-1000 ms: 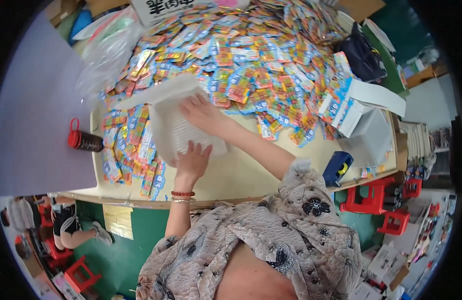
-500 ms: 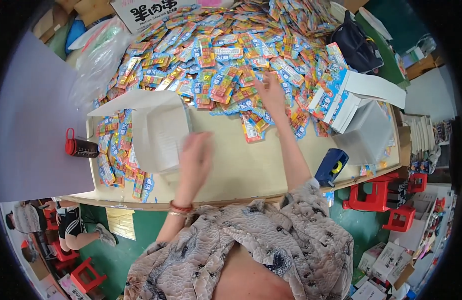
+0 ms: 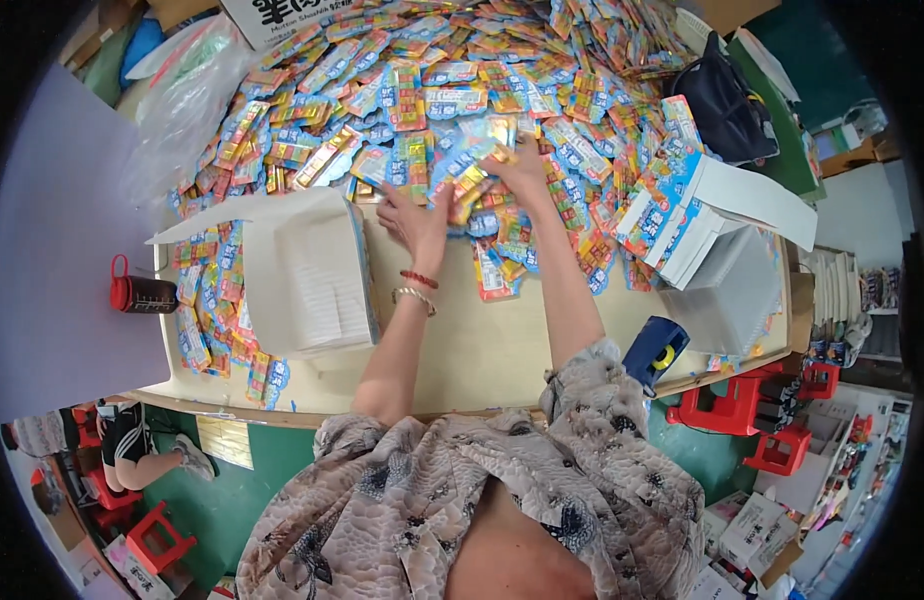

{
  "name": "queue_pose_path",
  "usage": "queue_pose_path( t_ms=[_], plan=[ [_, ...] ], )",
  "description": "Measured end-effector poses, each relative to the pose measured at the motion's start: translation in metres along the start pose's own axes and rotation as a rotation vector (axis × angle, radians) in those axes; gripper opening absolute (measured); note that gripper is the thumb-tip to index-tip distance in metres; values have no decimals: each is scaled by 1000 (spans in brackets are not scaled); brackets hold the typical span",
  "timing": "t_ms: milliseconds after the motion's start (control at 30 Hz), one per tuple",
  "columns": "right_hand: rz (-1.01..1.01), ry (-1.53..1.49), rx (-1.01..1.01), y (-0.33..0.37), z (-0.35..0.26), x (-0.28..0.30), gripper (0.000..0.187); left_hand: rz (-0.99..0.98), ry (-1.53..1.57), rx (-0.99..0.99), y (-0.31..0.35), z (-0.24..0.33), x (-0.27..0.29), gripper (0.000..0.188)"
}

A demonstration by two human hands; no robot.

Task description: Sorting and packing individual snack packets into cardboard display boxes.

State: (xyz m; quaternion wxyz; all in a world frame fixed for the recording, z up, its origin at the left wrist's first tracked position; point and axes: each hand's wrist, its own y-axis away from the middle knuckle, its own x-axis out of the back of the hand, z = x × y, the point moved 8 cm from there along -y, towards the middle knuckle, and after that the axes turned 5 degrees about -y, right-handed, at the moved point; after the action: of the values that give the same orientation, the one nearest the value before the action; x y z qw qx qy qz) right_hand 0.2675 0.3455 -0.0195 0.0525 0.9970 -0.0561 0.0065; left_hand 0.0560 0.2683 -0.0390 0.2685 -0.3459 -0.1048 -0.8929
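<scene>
A large heap of small blue, yellow and red candy packets (image 3: 452,100) covers the far part of the table. At its near edge my right hand (image 3: 522,172) grips a few candy packets (image 3: 470,183), slightly blurred. My left hand (image 3: 418,226), with red and pale bracelets at the wrist, is just left of them. Its fingers are spread, the thumb close to the held packets and the fingertips by the heap. Left of that hand stands an open white carton (image 3: 312,265), its flap raised and its inside bare.
More packets (image 3: 217,290) lie left of the carton. A red-lidded bottle (image 3: 142,292) stands at the table's left. To the right are a blue tape dispenser (image 3: 656,352), a printed box (image 3: 662,215), a clear plastic bin (image 3: 727,290) and a dark bag (image 3: 722,105). Red stools (image 3: 722,405) stand below.
My left hand has moved from beside the carton up to the heap's edge. My right hand has closed on packets and drawn them slightly nearer and left. The view has shifted a little.
</scene>
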Motion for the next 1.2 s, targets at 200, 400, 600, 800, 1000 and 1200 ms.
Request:
queue_pose_path(
  t_ms=[200,400,600,800,1000,1200],
  plan=[
    [-74,-73,-177,47,20,39,49,-161,364,-128,30,-4,6,105],
    [-12,-41,-104,83,13,53,48,-273,578,-128,52,9,1,100],
    [-78,416,-127,74,-4,33,72,-320,316,-130,45,25,11,99],
    [-26,630,219,78,-29,21,81,-377,493,-78,45,5,-4,97],
    [-143,-124,-123,92,1,24,76,-435,524,-204,63,25,-4,88],
    [82,-165,-136,100,9,34,66,-670,654,-9,67,22,-7,91]
  ],
)
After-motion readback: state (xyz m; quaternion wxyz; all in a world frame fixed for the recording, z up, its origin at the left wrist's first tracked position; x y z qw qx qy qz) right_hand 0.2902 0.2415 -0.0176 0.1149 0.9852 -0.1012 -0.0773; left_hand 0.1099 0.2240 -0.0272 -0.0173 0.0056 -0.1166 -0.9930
